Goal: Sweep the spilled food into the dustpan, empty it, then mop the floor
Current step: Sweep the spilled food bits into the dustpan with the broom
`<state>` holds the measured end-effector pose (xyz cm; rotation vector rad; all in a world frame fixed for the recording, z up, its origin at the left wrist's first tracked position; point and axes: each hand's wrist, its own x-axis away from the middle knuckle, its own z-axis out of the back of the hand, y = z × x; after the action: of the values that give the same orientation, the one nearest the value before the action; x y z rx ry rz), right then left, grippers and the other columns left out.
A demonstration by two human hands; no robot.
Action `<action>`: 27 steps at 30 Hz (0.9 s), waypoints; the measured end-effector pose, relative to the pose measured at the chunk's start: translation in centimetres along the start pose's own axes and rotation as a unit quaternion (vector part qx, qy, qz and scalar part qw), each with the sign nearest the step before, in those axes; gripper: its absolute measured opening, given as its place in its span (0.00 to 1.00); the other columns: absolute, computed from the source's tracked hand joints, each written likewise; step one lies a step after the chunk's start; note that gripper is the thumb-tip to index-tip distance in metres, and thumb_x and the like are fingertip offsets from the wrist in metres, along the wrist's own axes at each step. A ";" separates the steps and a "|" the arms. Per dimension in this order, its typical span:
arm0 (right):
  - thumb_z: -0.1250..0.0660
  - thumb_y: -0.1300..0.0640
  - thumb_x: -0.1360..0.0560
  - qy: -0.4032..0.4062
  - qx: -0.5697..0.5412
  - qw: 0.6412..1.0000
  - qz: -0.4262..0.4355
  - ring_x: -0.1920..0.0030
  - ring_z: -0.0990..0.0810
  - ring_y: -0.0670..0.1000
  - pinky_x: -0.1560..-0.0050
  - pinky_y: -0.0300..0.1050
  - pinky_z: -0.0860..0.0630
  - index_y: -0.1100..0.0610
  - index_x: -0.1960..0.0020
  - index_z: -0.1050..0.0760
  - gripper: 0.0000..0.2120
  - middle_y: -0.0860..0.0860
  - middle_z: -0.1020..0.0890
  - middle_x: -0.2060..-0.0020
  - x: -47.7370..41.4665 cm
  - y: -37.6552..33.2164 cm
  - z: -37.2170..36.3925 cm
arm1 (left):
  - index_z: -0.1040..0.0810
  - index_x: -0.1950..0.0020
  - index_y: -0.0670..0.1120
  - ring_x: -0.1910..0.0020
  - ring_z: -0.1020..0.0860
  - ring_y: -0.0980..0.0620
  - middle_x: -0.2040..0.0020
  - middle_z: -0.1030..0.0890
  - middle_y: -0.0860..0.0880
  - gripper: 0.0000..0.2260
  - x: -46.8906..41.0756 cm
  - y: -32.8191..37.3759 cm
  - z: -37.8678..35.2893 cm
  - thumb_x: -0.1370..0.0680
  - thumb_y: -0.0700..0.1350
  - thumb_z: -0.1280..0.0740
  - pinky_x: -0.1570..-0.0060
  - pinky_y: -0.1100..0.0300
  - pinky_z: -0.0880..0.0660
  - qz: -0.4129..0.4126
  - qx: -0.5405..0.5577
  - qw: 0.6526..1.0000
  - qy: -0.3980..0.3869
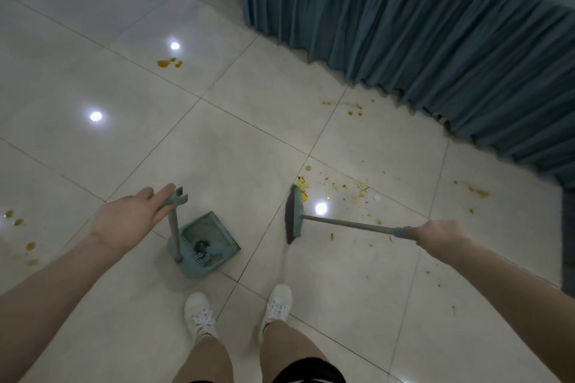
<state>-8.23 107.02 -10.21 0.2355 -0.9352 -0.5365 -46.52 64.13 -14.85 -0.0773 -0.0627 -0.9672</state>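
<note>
Far left, orange drops (18,222) on the tiled floor (93,158). They look wet, and bristles dragged through them would likely smear, so that's probably mop work.

The left hand (130,218) lies nearly flat, fingers straight over the top of the dustpan (211,242)'s upright handle, steadying more than gripping. One hard nudge and the pan could skid or tip, spilling the dark bit already inside. The pan sits on the floor just ahead of the left shoe, mouth toward the broom (294,214).

The broom's head stands near the lip, not touching it. Most of the spilled food (351,193) lies right of the head, on the far side from the pan, so a short stroke from here would gather little.

The right hand (435,235) is wrapped round the broom's handle. Too brisk a flick could send crumbs under the blue skirt (435,56).
</note>
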 end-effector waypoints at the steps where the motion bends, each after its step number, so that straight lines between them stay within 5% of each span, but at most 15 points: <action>1: 0.46 0.51 0.17 0.001 0.006 1.000 -0.004 0.48 0.20 0.50 0.52 0.42 0.25 0.33 0.27 0.42 0.22 0.46 0.22 0.51 0.1 1.3 -0.4 | 0.34 0.35 0.51 0.74 0.22 0.40 0.62 0.24 0.44 0.20 -0.7 0.9 0.1 0.24 0.52 0.34 0.79 0.53 0.28 -0.012 0.003 1.000 0.001; 12: 0.47 0.49 0.17 0.043 -0.060 0.996 -0.052 0.68 0.28 0.47 0.68 0.40 0.33 0.31 0.27 0.41 0.21 0.46 0.25 0.62 2.6 4.2 -1.0 | 0.36 0.29 0.51 0.69 0.23 0.44 0.56 0.25 0.46 0.20 -4.4 5.0 1.4 0.19 0.56 0.44 0.74 0.57 0.35 -0.032 0.013 0.999 -0.022; 18: 0.47 0.43 0.18 0.026 -0.117 0.991 -0.061 0.48 0.19 0.54 0.60 0.42 0.31 0.34 0.27 0.39 0.19 0.51 0.19 0.45 4.9 -0.7 -0.7 | 0.31 0.36 0.48 0.79 0.26 0.41 0.64 0.26 0.43 0.20 -3.7 2.7 0.3 0.25 0.49 0.30 0.81 0.57 0.33 -0.096 0.029 0.995 0.005; 20: 0.47 0.43 0.18 0.022 -0.109 0.993 -0.048 0.46 0.19 0.55 0.58 0.43 0.32 0.36 0.26 0.40 0.20 0.53 0.19 0.44 4.7 -3.0 0.0 | 0.31 0.36 0.48 0.80 0.27 0.41 0.64 0.26 0.43 0.17 -3.4 1.5 -0.2 0.21 0.53 0.36 0.81 0.58 0.34 -0.102 0.041 0.994 0.024; 23: 0.48 0.43 0.18 0.017 -0.102 0.994 -0.026 0.45 0.20 0.57 0.56 0.44 0.31 0.36 0.27 0.39 0.19 0.53 0.20 0.44 3.9 -6.3 0.4 | 0.31 0.36 0.47 0.80 0.29 0.41 0.65 0.27 0.43 0.25 -2.5 0.2 -1.2 0.19 0.61 0.55 0.80 0.60 0.38 -0.125 0.037 0.991 0.028; 27: 0.47 0.45 0.18 0.015 -0.069 0.997 0.013 0.50 0.19 0.56 0.58 0.45 0.29 0.38 0.29 0.36 0.17 0.52 0.19 0.48 3.3 -9.7 0.6 | 0.30 0.36 0.46 0.79 0.27 0.41 0.65 0.27 0.43 0.22 -0.6 0.0 -1.8 0.22 0.57 0.49 0.81 0.56 0.35 -0.123 0.040 0.991 0.031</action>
<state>-10.35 97.06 -11.60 0.1070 -0.8680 -0.5705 -46.82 64.46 -16.74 0.0350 -0.0541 -1.2127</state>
